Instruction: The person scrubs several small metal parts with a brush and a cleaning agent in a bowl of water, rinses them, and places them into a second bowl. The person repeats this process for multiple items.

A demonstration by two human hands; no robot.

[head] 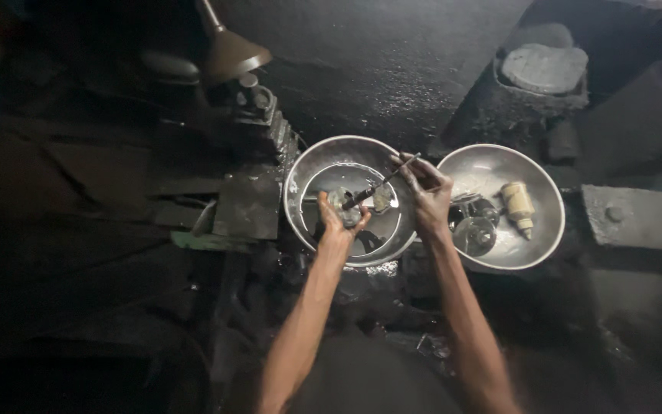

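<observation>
My left hand (336, 221) grips a small round metal part (343, 202) over a steel bowl (312, 165) that holds dark liquid. My right hand (427, 193) holds a thin brush (381, 182) by its handle, its tip touching the part. A second steel bowl (542, 180) lies just right of my right hand. In it are a cream cylindrical part (518, 205) and a dark round part (475, 230).
A dark, greasy machine block with a lever (233, 57) stands at the upper left. A round grey disc (544, 67) rests on a block at the upper right. A flat metal slab (641, 217) is at the right. The surroundings are very dim.
</observation>
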